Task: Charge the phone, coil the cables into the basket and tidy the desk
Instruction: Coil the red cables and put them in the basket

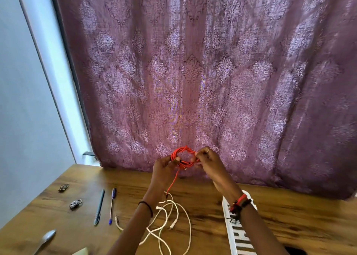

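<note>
A grey spoon (45,239) lies at the near left corner of the wooden surface (289,225). In the middle of the near edge, thin white cables (173,216) lie in loose, messy loops. A white basket (231,225) with slots sits by the near right edge, partly under the right arm.

A bit farther in, on the left side, 2 pens lie side by side and do not touch: a dark pen (99,207) and a blue pen (112,205). Closer to the left edge are 2 small dark things (75,204), too blurry to name.

Both hands are up in the air over the far part of the surface. Between them is a red cable (183,156), wound into a small ring. The left hand (164,167) pinches the ring's left side with curled fingers. The right hand (210,162) pinches the right side. It has a ring on 1 finger. 1 end of the red cable hangs down to the white cables.

Behind the far edge hangs a purple curtain (193,71) with a leafy pattern. A pale wall (19,81) is on the left.
</note>
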`<state>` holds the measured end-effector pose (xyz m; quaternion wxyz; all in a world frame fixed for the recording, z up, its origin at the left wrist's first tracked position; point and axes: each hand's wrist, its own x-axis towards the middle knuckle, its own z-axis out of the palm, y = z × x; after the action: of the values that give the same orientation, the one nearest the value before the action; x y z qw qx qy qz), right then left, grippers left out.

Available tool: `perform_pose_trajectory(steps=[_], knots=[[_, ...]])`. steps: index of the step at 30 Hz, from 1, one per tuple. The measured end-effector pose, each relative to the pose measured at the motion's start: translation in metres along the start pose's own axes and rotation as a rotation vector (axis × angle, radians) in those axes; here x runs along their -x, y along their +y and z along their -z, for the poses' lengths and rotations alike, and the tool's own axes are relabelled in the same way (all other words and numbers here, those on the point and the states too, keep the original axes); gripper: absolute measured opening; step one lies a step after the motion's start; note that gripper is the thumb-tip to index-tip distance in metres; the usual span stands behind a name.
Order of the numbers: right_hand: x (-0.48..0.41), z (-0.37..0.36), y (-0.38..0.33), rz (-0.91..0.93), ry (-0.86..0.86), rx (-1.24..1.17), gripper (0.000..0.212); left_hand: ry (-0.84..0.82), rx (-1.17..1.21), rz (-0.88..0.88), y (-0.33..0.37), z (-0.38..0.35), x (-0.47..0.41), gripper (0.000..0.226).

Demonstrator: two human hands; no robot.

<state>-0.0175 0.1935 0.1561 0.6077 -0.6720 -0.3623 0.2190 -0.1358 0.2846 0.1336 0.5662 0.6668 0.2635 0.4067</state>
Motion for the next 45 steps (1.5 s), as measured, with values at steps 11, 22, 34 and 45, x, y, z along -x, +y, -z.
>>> perform_pose_trajectory(steps=[11,22,34,45], knots=[[-0.002,0.024,-0.018,-0.044,-0.103,0.03,0.018,-0.071,-0.054,0.176,-0.018,0.001,-0.009,0.029],[-0.009,0.055,-0.029,0.009,-0.131,0.288,0.005,0.027,0.141,0.281,-0.004,0.009,0.001,0.027],[0.01,0.007,0.006,0.184,0.193,0.515,0.018,0.063,0.51,0.286,0.013,-0.019,0.025,0.019],[0.013,-0.011,0.008,0.013,0.184,0.208,0.023,0.026,0.408,0.288,-0.007,-0.026,0.032,0.023]])
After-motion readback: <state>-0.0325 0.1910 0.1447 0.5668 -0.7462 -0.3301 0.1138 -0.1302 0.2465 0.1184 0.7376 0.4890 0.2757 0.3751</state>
